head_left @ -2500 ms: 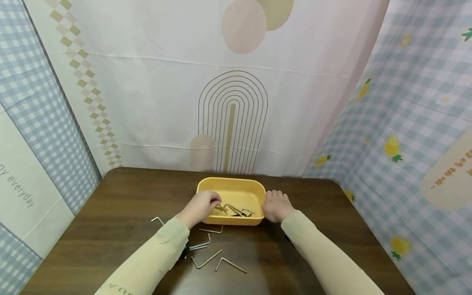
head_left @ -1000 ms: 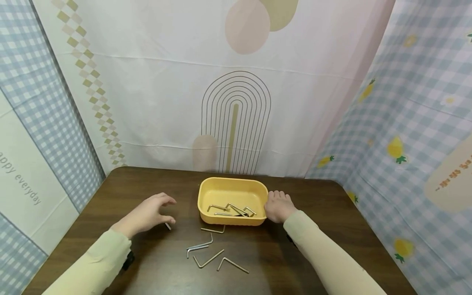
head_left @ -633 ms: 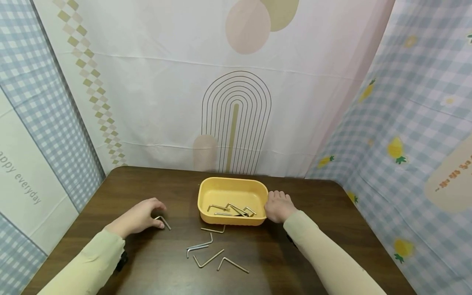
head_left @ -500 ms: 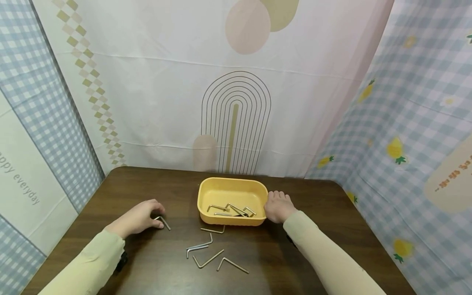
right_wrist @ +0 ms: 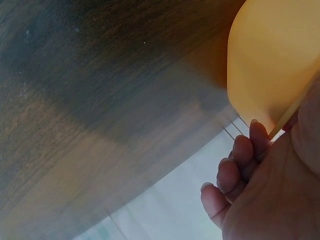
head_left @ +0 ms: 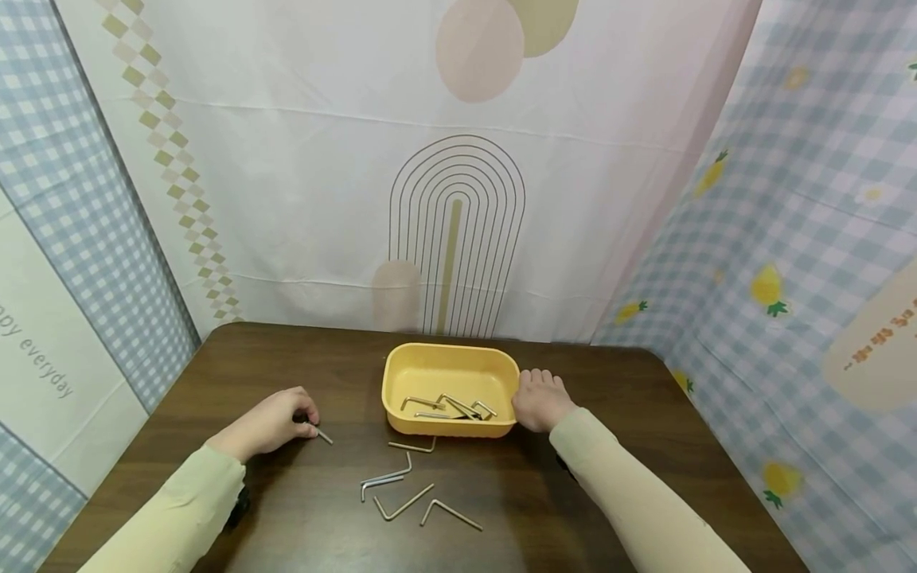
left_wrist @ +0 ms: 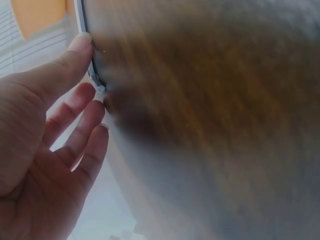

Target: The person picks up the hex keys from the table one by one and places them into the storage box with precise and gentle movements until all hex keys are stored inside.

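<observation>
At the left of the table, my left hand (head_left: 272,422) pinches an L-shaped hex key (head_left: 325,437). The left wrist view has the thumb lying on the hex key (left_wrist: 81,20), with its short bent end by the other fingertips; part of the index finger is hidden. My right hand (head_left: 542,401) grips the right rim of a yellow plastic bin (head_left: 458,370). In the right wrist view its fingers (right_wrist: 243,150) curl by the bin wall (right_wrist: 270,60). Several metal hex keys (head_left: 423,400) and a small dark piece lie inside the bin.
Several more hex keys lie loose in front of the bin: one hex key (head_left: 411,447) near its front wall, a silvery pair (head_left: 383,481), and two brassy ones, a left one (head_left: 404,505) and a right one (head_left: 456,515). A patterned curtain (head_left: 322,199) hangs behind the brown table (head_left: 573,509).
The left hand has let go of a hex key in the bin, moved left across the table, and closed its fingers on another. The right hand has stayed on the bin's rim.
</observation>
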The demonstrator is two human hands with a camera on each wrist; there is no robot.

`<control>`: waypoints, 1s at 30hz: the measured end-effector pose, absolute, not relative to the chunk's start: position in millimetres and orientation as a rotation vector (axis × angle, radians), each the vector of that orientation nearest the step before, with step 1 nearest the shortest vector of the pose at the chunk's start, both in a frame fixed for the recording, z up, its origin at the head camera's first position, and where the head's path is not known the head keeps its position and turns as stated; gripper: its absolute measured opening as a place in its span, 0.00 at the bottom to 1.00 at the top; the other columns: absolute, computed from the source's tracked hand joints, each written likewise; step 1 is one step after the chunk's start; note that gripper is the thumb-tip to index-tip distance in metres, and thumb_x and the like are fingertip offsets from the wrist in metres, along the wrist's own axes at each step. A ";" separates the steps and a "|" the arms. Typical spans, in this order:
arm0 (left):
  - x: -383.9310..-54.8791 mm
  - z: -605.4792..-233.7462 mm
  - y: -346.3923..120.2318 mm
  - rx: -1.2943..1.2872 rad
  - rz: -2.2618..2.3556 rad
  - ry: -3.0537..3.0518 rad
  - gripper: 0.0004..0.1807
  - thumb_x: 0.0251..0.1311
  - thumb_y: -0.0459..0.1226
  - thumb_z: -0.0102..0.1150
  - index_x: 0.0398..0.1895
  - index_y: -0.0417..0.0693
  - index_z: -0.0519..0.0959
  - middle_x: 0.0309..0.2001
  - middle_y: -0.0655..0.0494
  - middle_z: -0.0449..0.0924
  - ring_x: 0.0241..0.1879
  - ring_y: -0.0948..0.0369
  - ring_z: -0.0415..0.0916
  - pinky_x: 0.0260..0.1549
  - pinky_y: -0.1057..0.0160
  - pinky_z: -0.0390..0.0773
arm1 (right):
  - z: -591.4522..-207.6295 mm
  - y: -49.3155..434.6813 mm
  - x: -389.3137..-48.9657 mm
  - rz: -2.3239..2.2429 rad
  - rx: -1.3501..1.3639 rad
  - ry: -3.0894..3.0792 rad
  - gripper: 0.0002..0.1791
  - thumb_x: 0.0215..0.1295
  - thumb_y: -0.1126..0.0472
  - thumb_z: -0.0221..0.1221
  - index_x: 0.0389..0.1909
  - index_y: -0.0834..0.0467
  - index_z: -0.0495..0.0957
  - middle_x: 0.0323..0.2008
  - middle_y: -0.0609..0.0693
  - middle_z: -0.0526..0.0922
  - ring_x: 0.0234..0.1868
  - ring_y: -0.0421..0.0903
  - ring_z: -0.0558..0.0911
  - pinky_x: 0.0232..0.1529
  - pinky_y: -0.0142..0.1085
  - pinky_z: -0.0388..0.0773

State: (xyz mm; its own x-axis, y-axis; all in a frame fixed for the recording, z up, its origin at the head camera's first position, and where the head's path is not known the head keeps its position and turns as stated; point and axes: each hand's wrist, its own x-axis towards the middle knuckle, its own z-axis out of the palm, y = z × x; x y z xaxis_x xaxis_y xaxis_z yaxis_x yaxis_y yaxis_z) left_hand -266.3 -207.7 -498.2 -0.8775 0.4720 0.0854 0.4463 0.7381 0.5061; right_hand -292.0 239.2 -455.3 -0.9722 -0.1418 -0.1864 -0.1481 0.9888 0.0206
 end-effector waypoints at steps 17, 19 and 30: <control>-264.7 -501.7 -198.8 0.820 0.762 2.910 0.10 0.57 0.34 0.66 0.23 0.54 0.76 0.30 0.63 0.69 0.31 0.64 0.67 0.35 0.58 0.70 | -454.4 239.0 -291.8 0.011 -0.197 2.937 0.15 0.72 0.57 0.38 0.48 0.64 0.65 0.42 0.57 0.66 0.44 0.54 0.64 0.51 0.49 0.60; -264.5 -502.6 -196.6 0.831 0.747 2.917 0.10 0.57 0.33 0.65 0.23 0.53 0.75 0.29 0.63 0.68 0.31 0.64 0.67 0.35 0.58 0.70 | -454.2 238.9 -291.4 0.011 -0.197 2.939 0.15 0.72 0.58 0.38 0.48 0.64 0.65 0.41 0.57 0.66 0.44 0.54 0.63 0.51 0.49 0.61; -260.8 -496.9 -186.8 0.639 0.761 2.855 0.08 0.64 0.32 0.58 0.27 0.48 0.74 0.29 0.59 0.70 0.30 0.61 0.67 0.33 0.57 0.69 | -448.9 236.8 -287.9 0.004 -0.195 2.935 0.14 0.73 0.57 0.39 0.47 0.64 0.65 0.41 0.57 0.66 0.44 0.54 0.64 0.50 0.49 0.61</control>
State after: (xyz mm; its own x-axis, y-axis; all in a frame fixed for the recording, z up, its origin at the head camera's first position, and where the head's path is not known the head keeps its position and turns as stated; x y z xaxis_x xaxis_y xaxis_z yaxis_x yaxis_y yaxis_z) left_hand -260.8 -186.8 -496.9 -0.9038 0.4280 -0.0059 0.3684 0.7846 0.4987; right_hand -287.9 236.8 -448.9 -0.9713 -0.1307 -0.1989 -0.1311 0.9913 -0.0108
